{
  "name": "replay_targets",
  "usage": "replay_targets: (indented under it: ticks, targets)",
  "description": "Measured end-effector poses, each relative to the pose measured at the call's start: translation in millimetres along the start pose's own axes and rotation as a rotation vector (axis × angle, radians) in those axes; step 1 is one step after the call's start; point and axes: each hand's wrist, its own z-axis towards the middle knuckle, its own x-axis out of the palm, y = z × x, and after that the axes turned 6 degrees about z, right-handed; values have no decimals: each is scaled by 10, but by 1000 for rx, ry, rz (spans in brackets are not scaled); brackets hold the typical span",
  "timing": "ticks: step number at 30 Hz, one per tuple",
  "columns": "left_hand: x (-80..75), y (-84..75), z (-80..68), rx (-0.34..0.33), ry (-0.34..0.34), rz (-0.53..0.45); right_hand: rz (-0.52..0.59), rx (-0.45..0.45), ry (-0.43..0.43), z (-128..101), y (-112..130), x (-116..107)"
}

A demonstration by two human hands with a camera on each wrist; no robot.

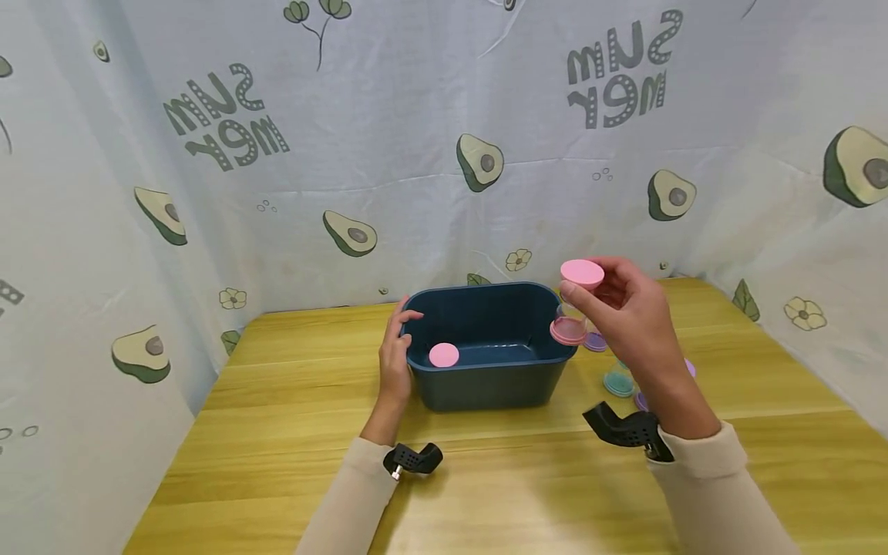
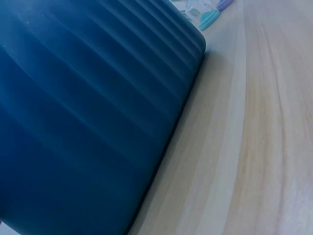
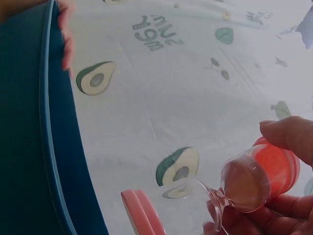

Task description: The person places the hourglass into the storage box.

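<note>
Holding a pink-capped clear plastic hourglass (image 1: 577,302) over the right rim of the dark blue plastic bin (image 1: 486,381), the right hand (image 1: 627,312) pinches it between thumb and curled fingers — a placing step, seemingly, needing a short lowering inward beside the pink hourglass (image 1: 443,354) already inside. The left hand (image 1: 395,351) steadies the bin's left wall — fingers lightly bent over the rim.

Bin (image 1: 486,378) mid-table (image 1: 277,401), one hourglass (image 1: 444,354) inside, more hourglasses (image 1: 620,381) right of it, curtain (image 1: 416,154) behind
</note>
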Motion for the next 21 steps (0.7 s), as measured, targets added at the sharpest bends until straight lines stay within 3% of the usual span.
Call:
replay_targets:
  ticks: [21]
  targets:
    - [18,56,21,20,-24,-11,103,73,173,181,-143,461]
